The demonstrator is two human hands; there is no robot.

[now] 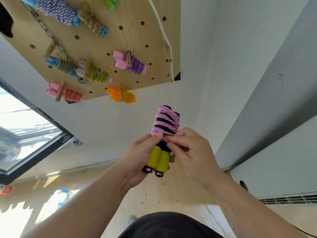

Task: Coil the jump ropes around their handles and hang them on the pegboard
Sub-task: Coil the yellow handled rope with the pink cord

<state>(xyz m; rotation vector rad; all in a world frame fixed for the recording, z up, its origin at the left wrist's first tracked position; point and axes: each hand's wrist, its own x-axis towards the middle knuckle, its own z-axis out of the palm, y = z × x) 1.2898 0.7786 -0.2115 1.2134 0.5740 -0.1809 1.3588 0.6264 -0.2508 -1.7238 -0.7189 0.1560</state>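
**Last turns of a pink rope, below a filling pegboard**

At the centre of the head view, a person holds a pink jump rope (165, 123) up before a white wall. The rope is wound in slanting turns around its 2 yellow-green handles (158, 159), which lie side by side with black shafts showing between the turns. The bundle points toward 12 o'clock, with its butt ends toward 6.

The left hand (141, 158) comes in from 7 o'clock. Its fingers curl around the handles from behind and its thumb lies on the lowest turn. The right hand (194, 152) comes in from 4 o'clock and pinches the rope between thumb and forefinger at the lower end of the coil, its other fingers curled.

The wooden pegboard (123, 40) fills the frame from 10 to 12 o'clock, well apart from the hands. Coiled ropes hang on its wooden pegs:

- a purple rope (134, 65) with pink handles, toward the board's 3 o'clock side
- an orange rope (122, 95) at its lower edge
- a red rope (68, 93) at 7 o'clock
- a yellow-green rope (98, 75) near the middle
- a blue-and-white rope (57, 11) at the top

A metal chain (49, 34) runs down the board's left side. A white cord (169, 47) hangs along its right edge. A window (25, 133) shows at 9 o'clock of the frame.
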